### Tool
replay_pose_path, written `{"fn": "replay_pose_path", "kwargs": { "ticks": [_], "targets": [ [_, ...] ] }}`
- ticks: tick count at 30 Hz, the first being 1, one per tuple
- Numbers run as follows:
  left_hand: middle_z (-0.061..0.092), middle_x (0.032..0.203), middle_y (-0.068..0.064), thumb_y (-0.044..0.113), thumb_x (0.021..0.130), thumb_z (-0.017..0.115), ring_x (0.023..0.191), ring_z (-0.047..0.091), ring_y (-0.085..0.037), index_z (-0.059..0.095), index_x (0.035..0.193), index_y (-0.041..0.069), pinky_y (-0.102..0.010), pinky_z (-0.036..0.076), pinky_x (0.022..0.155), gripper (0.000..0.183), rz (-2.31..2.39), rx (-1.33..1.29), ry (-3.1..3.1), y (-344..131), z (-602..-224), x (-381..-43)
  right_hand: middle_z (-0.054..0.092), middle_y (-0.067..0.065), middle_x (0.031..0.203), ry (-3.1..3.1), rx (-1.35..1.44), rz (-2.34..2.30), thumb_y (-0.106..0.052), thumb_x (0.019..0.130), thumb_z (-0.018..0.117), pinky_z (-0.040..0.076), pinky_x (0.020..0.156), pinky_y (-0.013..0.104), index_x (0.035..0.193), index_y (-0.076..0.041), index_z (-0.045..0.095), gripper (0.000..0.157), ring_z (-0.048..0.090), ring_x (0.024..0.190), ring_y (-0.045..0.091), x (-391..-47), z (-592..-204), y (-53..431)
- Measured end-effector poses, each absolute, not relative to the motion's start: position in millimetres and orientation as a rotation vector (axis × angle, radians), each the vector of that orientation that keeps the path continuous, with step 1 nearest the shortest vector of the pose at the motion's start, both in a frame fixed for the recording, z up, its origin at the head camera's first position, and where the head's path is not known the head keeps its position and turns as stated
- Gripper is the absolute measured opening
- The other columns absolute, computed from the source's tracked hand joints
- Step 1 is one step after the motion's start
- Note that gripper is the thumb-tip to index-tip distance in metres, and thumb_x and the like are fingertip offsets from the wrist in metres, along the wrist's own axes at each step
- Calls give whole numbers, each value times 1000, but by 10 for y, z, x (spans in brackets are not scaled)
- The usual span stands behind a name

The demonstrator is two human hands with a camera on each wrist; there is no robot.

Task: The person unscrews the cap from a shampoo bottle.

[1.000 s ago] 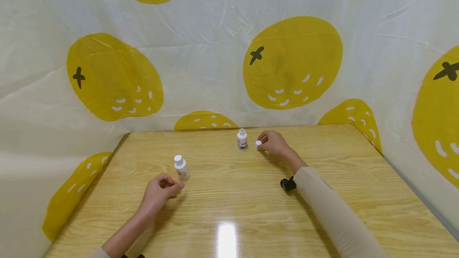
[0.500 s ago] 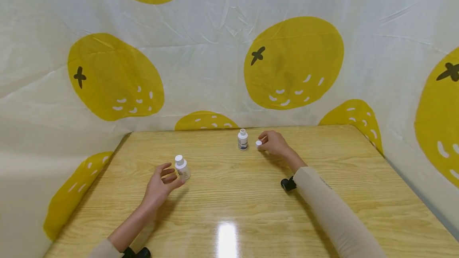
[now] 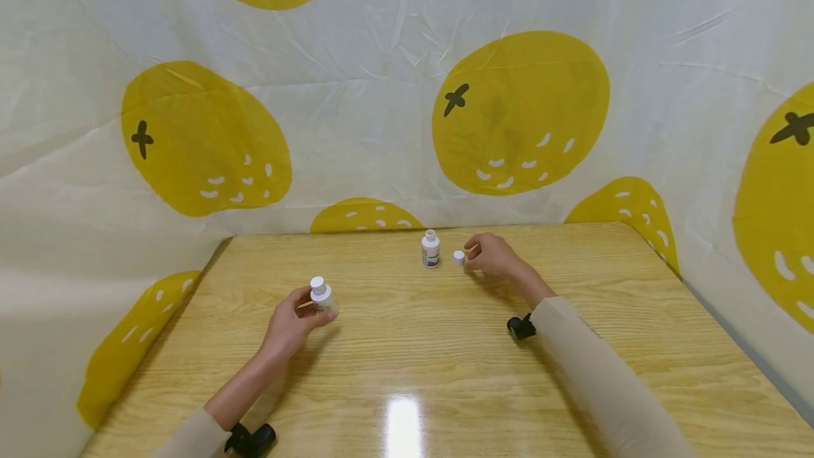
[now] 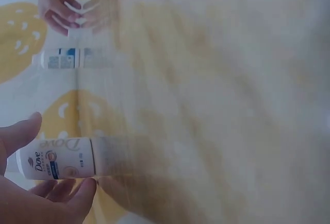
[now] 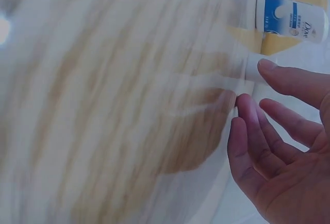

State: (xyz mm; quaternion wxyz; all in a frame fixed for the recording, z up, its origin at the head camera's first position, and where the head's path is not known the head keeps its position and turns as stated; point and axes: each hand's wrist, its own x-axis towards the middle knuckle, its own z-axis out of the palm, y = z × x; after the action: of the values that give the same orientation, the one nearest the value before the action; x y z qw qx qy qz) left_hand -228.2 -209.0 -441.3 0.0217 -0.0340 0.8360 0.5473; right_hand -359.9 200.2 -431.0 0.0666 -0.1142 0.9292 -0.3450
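My left hand [image 3: 291,324] reaches round a white Dove bottle [image 4: 56,159] that stands upright with its white cap on. In the left wrist view the thumb is a little apart from the bottle's side, and the fingers lie close along the opposite side. My right hand [image 3: 496,258] is beside a small loose white cap [image 3: 458,258] on the table, its thumb tip overlapping the cap in the right wrist view and the fingers spread apart. To the left of that cap stands a second Dove bottle [image 3: 430,250] with a blue label, uncapped and upright.
The wooden table [image 3: 407,352] has a glossy surface that mirrors the hands and bottles. A white curtain [image 3: 356,133] printed with yellow fruit hangs along its back and sides. Black wrist cameras [image 3: 521,328] sit under both sleeves.
My left hand has opened its fingers and moved forward around the capped bottle. My right fingers have let go of the loose cap and drawn slightly right. Both bottles stay in place.
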Motion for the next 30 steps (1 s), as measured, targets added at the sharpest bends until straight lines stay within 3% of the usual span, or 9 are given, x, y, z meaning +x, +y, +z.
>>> {"fn": "replay_pose_path", "kwargs": {
  "ticks": [5,14,23,30],
  "targets": [
    [55,148,-23,16,94,78,135,57,-41,48,149,3,-51,49,108,64,1662,-97,2620,-2058,-4410,-2331,74,22,113,2841,-394,-991,-14,89,79,56,87,43,131,9,63,51,68,105,34,-3532,-4281,2075],
    [60,141,-25,10,95,75,130,59,-42,54,145,2,-51,50,106,54,1610,-112,2686,-2025,-4434,-2389,72,25,114,2850,-453,-1057,-11,91,76,55,88,46,131,12,62,48,67,105,36,-3339,-4254,2193],
    [62,138,-21,11,95,75,125,62,-37,57,142,5,-46,53,101,51,1606,-106,2693,-1999,-4414,-2396,72,24,113,2845,-474,-1121,-11,91,75,57,83,43,133,10,63,48,71,97,33,-3139,-4185,2200],
    [64,134,-23,10,94,76,123,64,-40,60,139,3,-45,55,98,49,1630,-39,2703,-1903,-4395,-2380,72,24,113,2843,-526,-1122,-12,91,77,58,77,38,131,9,64,47,71,92,28,-2983,-4135,2153]
  ]
}}
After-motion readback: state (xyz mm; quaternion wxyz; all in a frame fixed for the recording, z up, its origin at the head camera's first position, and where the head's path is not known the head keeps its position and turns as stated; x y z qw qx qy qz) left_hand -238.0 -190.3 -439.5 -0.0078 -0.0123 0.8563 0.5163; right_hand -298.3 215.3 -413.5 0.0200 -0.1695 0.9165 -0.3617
